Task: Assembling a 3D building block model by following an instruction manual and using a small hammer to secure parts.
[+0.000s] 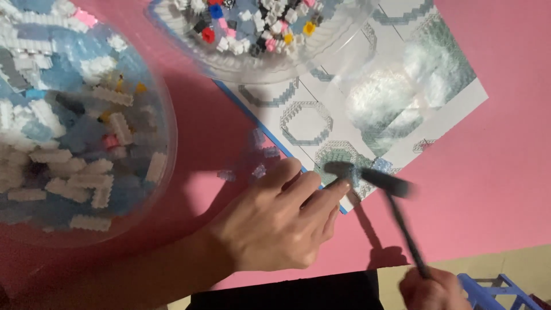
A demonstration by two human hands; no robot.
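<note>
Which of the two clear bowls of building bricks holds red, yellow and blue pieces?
The bowl at the top centre: its bricks include red, yellow and blue ones. The left bowl holds mostly white and pale blue bricks.

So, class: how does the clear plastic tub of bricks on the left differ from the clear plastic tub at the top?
The left clear plastic tub holds mostly white, pale-blue and grey bricks, many long; the top clear plastic tub holds small bricks including red, yellow, pink, blue and black. The left tub rests on the pink surface; the top one overlaps the printed instruction sheet. Both are transparent and round.
</note>
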